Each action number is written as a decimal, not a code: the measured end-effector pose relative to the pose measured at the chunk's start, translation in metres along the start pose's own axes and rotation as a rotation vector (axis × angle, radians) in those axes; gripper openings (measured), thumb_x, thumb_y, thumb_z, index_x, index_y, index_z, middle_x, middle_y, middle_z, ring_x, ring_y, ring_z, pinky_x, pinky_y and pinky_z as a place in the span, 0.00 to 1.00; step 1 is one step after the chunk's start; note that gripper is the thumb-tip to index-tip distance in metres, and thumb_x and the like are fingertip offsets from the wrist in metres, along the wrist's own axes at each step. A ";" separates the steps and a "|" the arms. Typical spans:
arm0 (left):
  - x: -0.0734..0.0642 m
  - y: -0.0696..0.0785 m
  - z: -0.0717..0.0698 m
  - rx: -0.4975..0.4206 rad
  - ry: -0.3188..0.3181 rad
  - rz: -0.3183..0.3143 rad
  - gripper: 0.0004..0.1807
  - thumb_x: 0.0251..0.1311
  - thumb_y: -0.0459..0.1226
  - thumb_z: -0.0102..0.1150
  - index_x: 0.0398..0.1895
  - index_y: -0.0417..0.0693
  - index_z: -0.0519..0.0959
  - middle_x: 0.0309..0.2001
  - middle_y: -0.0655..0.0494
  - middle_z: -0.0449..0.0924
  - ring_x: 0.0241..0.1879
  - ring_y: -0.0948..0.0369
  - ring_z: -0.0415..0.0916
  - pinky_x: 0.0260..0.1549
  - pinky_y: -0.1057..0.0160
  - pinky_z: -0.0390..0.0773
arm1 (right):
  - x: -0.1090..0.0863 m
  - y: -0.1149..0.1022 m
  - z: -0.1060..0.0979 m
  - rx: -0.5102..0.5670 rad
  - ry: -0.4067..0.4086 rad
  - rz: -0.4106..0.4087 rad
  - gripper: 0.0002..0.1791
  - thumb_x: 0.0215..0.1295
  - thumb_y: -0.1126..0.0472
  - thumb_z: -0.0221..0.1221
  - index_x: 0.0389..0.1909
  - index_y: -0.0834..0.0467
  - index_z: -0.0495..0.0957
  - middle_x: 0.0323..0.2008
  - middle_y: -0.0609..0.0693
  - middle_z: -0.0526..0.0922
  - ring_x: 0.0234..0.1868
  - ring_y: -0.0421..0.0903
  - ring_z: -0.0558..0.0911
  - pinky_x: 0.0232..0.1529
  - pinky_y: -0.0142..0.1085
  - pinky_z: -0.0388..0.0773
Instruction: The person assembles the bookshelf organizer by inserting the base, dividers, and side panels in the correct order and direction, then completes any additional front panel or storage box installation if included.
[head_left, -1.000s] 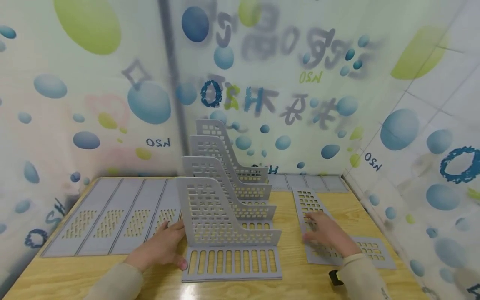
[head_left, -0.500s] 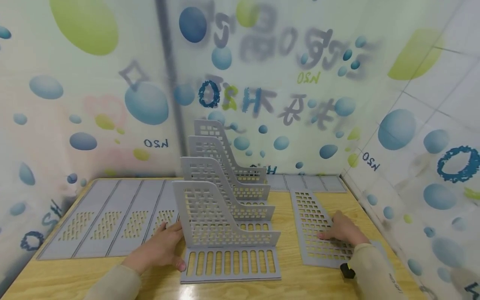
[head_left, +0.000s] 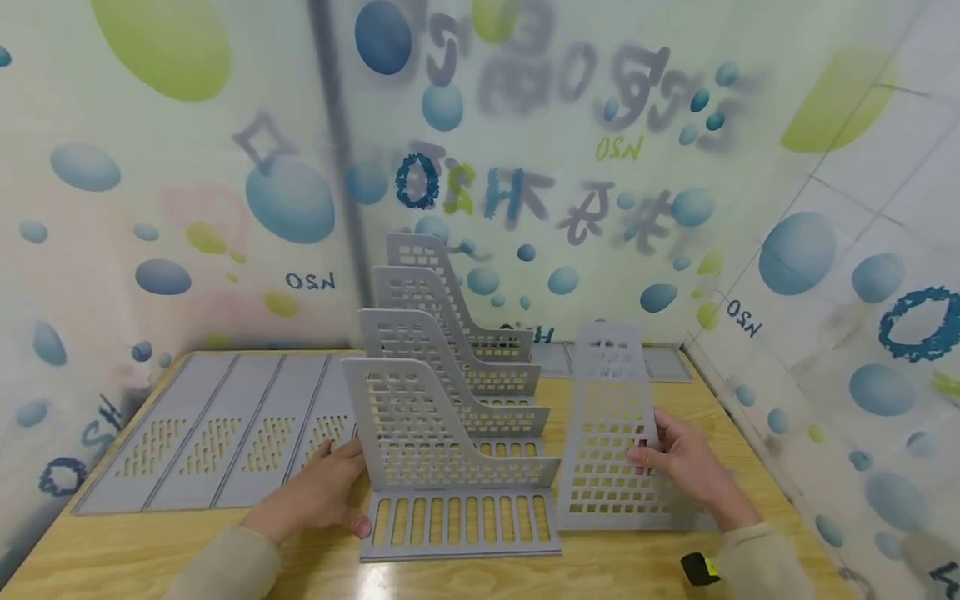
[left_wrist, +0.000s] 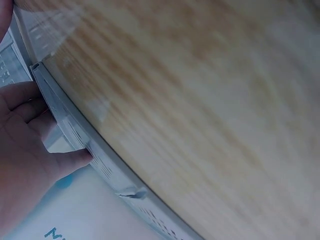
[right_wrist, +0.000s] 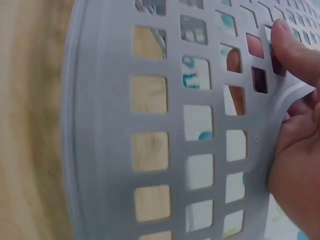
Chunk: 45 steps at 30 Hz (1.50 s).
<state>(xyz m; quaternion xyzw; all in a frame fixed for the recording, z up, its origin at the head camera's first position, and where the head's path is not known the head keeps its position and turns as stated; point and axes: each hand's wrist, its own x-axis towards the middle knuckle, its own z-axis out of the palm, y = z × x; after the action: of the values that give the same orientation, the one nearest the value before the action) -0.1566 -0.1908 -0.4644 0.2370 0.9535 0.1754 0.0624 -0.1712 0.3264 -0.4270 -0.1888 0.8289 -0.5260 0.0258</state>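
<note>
A grey plastic file rack (head_left: 453, 422) stands before me, with several upright perforated dividers one behind another and a slotted base strip in front. My left hand (head_left: 322, 496) rests against its left side, thumb at the base corner and fingertips hidden behind the front divider. In the left wrist view the thumb (left_wrist: 72, 162) touches the grey edge. To the right, my right hand (head_left: 693, 462) pinches the slanted edge of a loose perforated panel (right_wrist: 175, 125), thumb on the near face and fingers seen through the holes. That panel is tilted up, its long lower edge close to the tabletop.
Flat grey panels (head_left: 187, 400) joined side by side lie on the wooden table (head_left: 450, 579) at left. More grey panel sections (head_left: 667, 367) lie at the back right. A small black-and-yellow object (head_left: 697, 569) is by the right sleeve. A patterned curtain (head_left: 480, 125) rises behind.
My right hand moved right across the flat panel to its slanted edge, took hold, and tilted it up toward the rack. The left hand stayed in place.
</note>
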 end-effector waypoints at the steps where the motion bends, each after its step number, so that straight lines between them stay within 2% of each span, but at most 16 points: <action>1: 0.000 0.000 0.000 0.002 0.000 0.001 0.67 0.21 0.56 0.83 0.75 0.41 0.68 0.75 0.36 0.63 0.72 0.35 0.63 0.65 0.19 0.48 | -0.002 -0.002 0.003 -0.005 -0.014 -0.028 0.13 0.69 0.71 0.63 0.49 0.72 0.72 0.30 0.51 0.83 0.28 0.49 0.85 0.27 0.39 0.83; 6: 0.000 0.001 0.000 0.004 0.003 0.002 0.67 0.21 0.56 0.83 0.75 0.41 0.68 0.75 0.36 0.63 0.72 0.35 0.64 0.65 0.19 0.48 | -0.009 -0.003 0.011 -0.013 -0.033 -0.091 0.10 0.68 0.73 0.63 0.43 0.70 0.72 0.29 0.48 0.81 0.28 0.48 0.85 0.28 0.39 0.85; 12: 0.000 0.001 -0.001 0.006 0.004 0.004 0.67 0.21 0.56 0.83 0.74 0.42 0.69 0.75 0.37 0.64 0.71 0.35 0.64 0.65 0.19 0.49 | -0.020 0.000 0.011 -0.004 -0.016 -0.173 0.11 0.64 0.78 0.64 0.42 0.71 0.72 0.29 0.49 0.80 0.30 0.42 0.85 0.28 0.39 0.85; 17: 0.000 0.001 -0.001 0.002 0.007 0.003 0.66 0.22 0.56 0.83 0.74 0.42 0.69 0.75 0.37 0.64 0.72 0.36 0.65 0.66 0.20 0.49 | -0.032 -0.002 0.011 -0.025 0.013 -0.176 0.12 0.62 0.76 0.66 0.43 0.70 0.75 0.31 0.46 0.81 0.32 0.39 0.86 0.29 0.38 0.85; 22: -0.005 0.000 -0.001 0.007 0.015 0.041 0.67 0.26 0.59 0.80 0.75 0.40 0.67 0.75 0.35 0.63 0.71 0.35 0.65 0.64 0.18 0.51 | -0.046 -0.004 0.010 -0.001 0.015 -0.168 0.08 0.62 0.77 0.66 0.40 0.65 0.84 0.35 0.43 0.89 0.35 0.38 0.88 0.28 0.38 0.85; 25: -0.012 0.000 0.000 0.000 0.008 0.065 0.68 0.25 0.63 0.78 0.75 0.38 0.67 0.74 0.34 0.64 0.71 0.34 0.64 0.63 0.18 0.53 | -0.052 -0.005 0.010 0.043 -0.016 -0.195 0.09 0.61 0.79 0.65 0.35 0.63 0.87 0.33 0.46 0.91 0.28 0.32 0.84 0.22 0.35 0.81; 29: -0.016 0.000 0.002 -0.003 0.002 0.083 0.69 0.22 0.65 0.76 0.73 0.38 0.69 0.74 0.33 0.64 0.73 0.35 0.62 0.63 0.19 0.53 | -0.057 -0.006 0.013 0.043 -0.016 -0.278 0.13 0.56 0.82 0.65 0.28 0.60 0.86 0.27 0.50 0.89 0.17 0.35 0.74 0.13 0.33 0.68; 32: -0.015 0.000 0.002 0.004 0.005 0.086 0.68 0.22 0.66 0.75 0.73 0.39 0.69 0.75 0.35 0.64 0.73 0.35 0.61 0.63 0.19 0.52 | -0.056 -0.010 0.025 0.026 -0.019 -0.353 0.15 0.55 0.83 0.66 0.28 0.59 0.86 0.25 0.52 0.87 0.15 0.40 0.71 0.12 0.31 0.66; 34: -0.015 0.000 0.002 0.007 0.005 0.082 0.69 0.22 0.66 0.75 0.73 0.39 0.69 0.75 0.35 0.64 0.74 0.35 0.61 0.63 0.18 0.52 | -0.053 -0.015 0.038 0.011 -0.021 -0.373 0.15 0.56 0.82 0.66 0.29 0.58 0.85 0.24 0.53 0.87 0.16 0.36 0.70 0.14 0.28 0.68; 36: -0.014 0.001 0.001 0.008 0.003 0.076 0.69 0.22 0.66 0.75 0.74 0.39 0.69 0.75 0.35 0.64 0.74 0.36 0.60 0.64 0.19 0.51 | -0.049 -0.022 0.051 -0.015 -0.014 -0.372 0.14 0.58 0.80 0.67 0.29 0.57 0.85 0.23 0.52 0.85 0.19 0.30 0.68 0.15 0.27 0.69; 40: -0.014 0.003 0.000 0.009 -0.005 0.079 0.68 0.22 0.65 0.76 0.73 0.39 0.70 0.75 0.35 0.64 0.74 0.35 0.60 0.63 0.18 0.52 | -0.043 -0.036 0.070 -0.070 0.019 -0.304 0.12 0.61 0.74 0.68 0.28 0.53 0.84 0.23 0.49 0.85 0.23 0.25 0.70 0.17 0.27 0.72; 42: -0.013 0.003 -0.001 0.009 -0.012 0.084 0.67 0.22 0.64 0.77 0.73 0.40 0.70 0.75 0.35 0.64 0.74 0.35 0.61 0.63 0.18 0.52 | -0.043 -0.037 0.068 -0.103 -0.009 -0.282 0.11 0.63 0.71 0.68 0.27 0.52 0.82 0.23 0.47 0.85 0.24 0.25 0.69 0.17 0.28 0.72; 45: -0.014 0.004 -0.003 0.009 -0.021 0.089 0.67 0.21 0.63 0.78 0.73 0.40 0.71 0.75 0.35 0.64 0.73 0.35 0.61 0.63 0.18 0.53 | -0.048 -0.028 0.049 -0.167 -0.120 -0.245 0.09 0.65 0.67 0.68 0.29 0.52 0.81 0.26 0.41 0.83 0.27 0.26 0.71 0.21 0.28 0.75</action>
<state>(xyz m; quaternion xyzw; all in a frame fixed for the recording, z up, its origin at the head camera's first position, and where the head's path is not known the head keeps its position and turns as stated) -0.1435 -0.1952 -0.4595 0.2814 0.9421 0.1712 0.0635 -0.1073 0.2897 -0.4319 -0.3209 0.8376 -0.4421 -0.0048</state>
